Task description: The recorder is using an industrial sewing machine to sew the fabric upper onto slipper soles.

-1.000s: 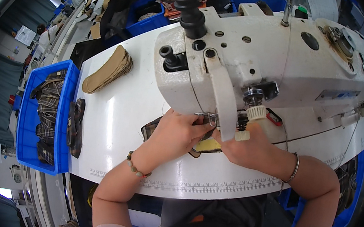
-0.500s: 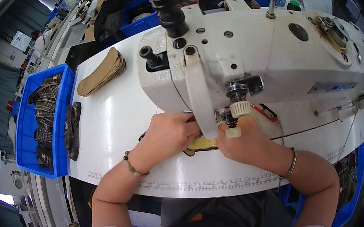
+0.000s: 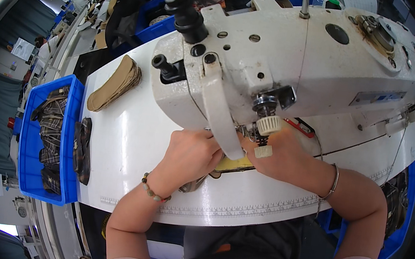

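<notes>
Under the head of a white sewing machine, a shoe piece with a yellow face and dark edge lies on the white table. My left hand is closed on its left side, fingers curled, with the fingertips partly hidden by the machine's curved white arm. From the right, my right hand pinches the same piece close to the needle area; a cream knob covers some of its fingers. Striped fabric pokes out beneath my left wrist. The needle itself is hidden.
A stack of tan insoles lies at the far left of the table. Plaid fabric pieces fill a blue bin beside it, and another plaid piece rests on the table edge. A red-and-black tool lies behind my right hand.
Striped fabric has come into sight under my left wrist. Both hands remain on the shoe piece and have shifted only slightly.
</notes>
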Action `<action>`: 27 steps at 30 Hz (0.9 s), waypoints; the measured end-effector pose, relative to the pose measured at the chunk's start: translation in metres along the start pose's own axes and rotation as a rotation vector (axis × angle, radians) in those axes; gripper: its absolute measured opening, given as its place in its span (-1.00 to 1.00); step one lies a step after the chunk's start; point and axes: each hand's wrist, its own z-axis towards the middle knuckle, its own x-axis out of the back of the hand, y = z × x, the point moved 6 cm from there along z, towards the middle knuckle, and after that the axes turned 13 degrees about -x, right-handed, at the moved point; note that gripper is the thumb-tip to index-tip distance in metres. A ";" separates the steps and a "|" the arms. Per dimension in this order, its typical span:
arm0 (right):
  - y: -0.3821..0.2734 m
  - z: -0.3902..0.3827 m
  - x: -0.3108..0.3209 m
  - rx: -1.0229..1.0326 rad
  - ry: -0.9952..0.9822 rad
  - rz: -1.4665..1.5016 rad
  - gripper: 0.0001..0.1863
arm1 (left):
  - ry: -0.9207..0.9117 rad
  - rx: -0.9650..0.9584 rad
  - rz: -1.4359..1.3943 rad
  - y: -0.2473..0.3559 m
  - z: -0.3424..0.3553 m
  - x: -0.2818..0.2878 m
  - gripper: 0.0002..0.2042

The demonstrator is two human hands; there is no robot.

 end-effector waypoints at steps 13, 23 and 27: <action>-0.017 -0.007 0.002 0.161 -0.023 -0.187 -0.76 | 0.008 0.069 -0.113 -0.004 -0.009 0.000 -0.82; -0.019 -0.007 0.000 0.172 -0.050 -0.151 -0.88 | -0.005 -0.129 0.136 0.014 0.003 0.011 -0.68; -0.020 -0.006 0.002 0.155 -0.092 -0.167 -0.88 | -0.089 -0.011 0.013 0.005 -0.007 -0.002 -0.66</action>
